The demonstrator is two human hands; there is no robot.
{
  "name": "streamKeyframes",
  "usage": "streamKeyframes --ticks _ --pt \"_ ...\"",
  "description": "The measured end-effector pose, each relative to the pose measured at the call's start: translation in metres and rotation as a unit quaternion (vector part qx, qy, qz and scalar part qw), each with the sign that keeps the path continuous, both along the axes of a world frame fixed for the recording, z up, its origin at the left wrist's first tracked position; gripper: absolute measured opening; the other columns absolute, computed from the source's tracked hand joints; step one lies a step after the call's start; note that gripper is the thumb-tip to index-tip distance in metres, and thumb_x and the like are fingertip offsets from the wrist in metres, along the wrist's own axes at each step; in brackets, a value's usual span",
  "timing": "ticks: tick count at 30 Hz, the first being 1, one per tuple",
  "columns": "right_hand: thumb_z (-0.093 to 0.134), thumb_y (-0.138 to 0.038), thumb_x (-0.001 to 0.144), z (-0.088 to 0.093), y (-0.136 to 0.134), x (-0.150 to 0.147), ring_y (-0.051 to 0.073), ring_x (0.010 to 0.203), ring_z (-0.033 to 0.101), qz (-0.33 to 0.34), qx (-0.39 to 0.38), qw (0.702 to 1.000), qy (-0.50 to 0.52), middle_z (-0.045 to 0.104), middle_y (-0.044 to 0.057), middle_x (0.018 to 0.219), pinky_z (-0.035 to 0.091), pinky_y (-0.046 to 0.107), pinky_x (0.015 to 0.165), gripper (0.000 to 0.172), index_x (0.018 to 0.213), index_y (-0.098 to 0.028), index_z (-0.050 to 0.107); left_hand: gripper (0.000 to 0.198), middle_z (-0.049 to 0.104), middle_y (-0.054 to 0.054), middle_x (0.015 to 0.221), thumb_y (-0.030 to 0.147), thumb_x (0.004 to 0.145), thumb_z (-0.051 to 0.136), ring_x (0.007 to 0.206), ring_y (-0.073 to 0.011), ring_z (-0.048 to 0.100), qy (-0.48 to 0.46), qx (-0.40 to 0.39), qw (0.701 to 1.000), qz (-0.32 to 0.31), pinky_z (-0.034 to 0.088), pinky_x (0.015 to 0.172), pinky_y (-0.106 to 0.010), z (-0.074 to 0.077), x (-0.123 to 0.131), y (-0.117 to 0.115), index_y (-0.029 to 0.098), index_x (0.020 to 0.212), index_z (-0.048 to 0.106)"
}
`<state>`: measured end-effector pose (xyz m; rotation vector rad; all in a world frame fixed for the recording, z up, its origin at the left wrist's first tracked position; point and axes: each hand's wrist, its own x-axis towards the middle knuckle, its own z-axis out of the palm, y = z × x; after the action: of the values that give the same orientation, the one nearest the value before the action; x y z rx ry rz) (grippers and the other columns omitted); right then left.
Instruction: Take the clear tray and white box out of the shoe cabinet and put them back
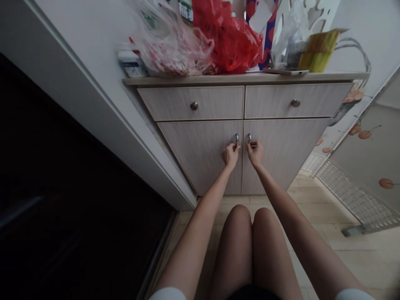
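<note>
Ahead of my knees stands a pale wood-grain cabinet with two lower doors, both closed. My left hand (231, 155) pinches the lower part of the metal handle (236, 137) on the left door (200, 146). On the right door (284, 146), the fingers of my right hand (255, 152) are closed round the low end of the matching handle (249, 136). The tops of both handles show above my fingers. Over the doors are two shut drawers, each with a round knob: the left knob (194, 106) and the right knob (295, 103).
On the cabinet top (218, 78) sit a white bottle (131, 64), a clear plastic bag (175, 54), a red plastic bag (229, 39), a flat device (287, 71) and a yellow packet (317, 50). A dark doorway (78, 187) lies left. A cherry-patterned panel (365, 166) stands right.
</note>
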<state>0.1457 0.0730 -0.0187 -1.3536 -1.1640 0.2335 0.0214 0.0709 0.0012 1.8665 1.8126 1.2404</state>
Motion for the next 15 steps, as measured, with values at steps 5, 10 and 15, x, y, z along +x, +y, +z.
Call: streamKeyframes --ticks 5,10,15 --pt "0.051 -0.06 0.083 0.002 0.0 -0.002 0.022 0.073 0.061 -0.009 -0.003 1.0 0.003 0.067 0.009 0.08 0.044 0.034 0.071 0.04 0.081 -0.02 0.056 0.02 0.074 -0.012 0.099 0.034 0.091 0.061 0.09 -0.0217 0.068 0.014 -0.004 1.0 0.003 0.044 0.079 -0.03 0.003 0.002 -0.005 0.019 0.097 0.071" --pt "0.056 -0.056 0.082 0.011 -0.005 -0.001 0.022 0.074 0.061 0.002 -0.034 0.999 -0.003 0.067 0.011 0.084 0.044 0.034 0.073 0.038 0.086 -0.018 0.057 0.016 0.073 -0.013 0.103 0.03 0.088 0.065 0.097 -0.0219 0.066 0.036 -0.016 0.999 -0.009 0.044 0.082 -0.03 0.014 0.001 -0.009 0.018 0.097 0.07" --pt "0.069 -0.052 0.071 0.026 -0.031 0.016 0.018 0.07 0.056 0.064 -0.012 0.998 0.019 0.06 0.003 0.074 0.042 0.031 0.069 0.054 0.106 -0.013 0.062 0.036 0.071 -0.007 0.081 0.027 0.083 0.071 0.076 -0.0177 0.066 -0.097 -0.055 0.993 -0.041 0.045 0.073 -0.027 0.037 -0.02 -0.022 0.016 0.117 0.064"
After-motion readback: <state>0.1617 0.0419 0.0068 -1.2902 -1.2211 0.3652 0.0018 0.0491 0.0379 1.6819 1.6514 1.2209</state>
